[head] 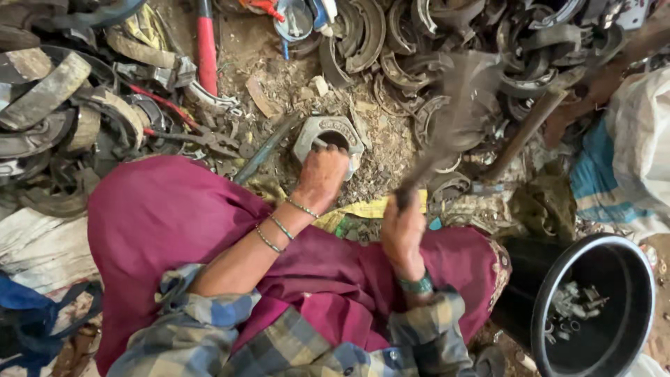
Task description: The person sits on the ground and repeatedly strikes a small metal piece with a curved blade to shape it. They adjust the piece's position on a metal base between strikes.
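Across the upper half of the frame lies a heap of worn brake shoes (63, 91), curved and dusty, piled on the dirt floor (279, 77) on both sides of a small cleared patch. In the lower half a magenta cloth (160, 223) covers the person's lap, the plaid sleeves (209, 328) coming up from the bottom edge. At lower right stands a black bucket (628, 279), open-mouthed, with small metal bits in its bottom; it sits close beside the knee, within easy reach of the right arm.

In the centre of the frame, on the debris-strewn floor, rests a grey metal block (328, 136) with a round hole, set flat as a support. The left hand (321, 174) is closed over something pressed onto the block's near edge; what it pins cannot be made out, though the fist seems placed to steady it. The right hand (403, 234) is closed round the handle of a hammer (453, 112), whose head is blurred with motion above and right of the block. A red-handled tool (206, 45) lies at the top, left of centre.
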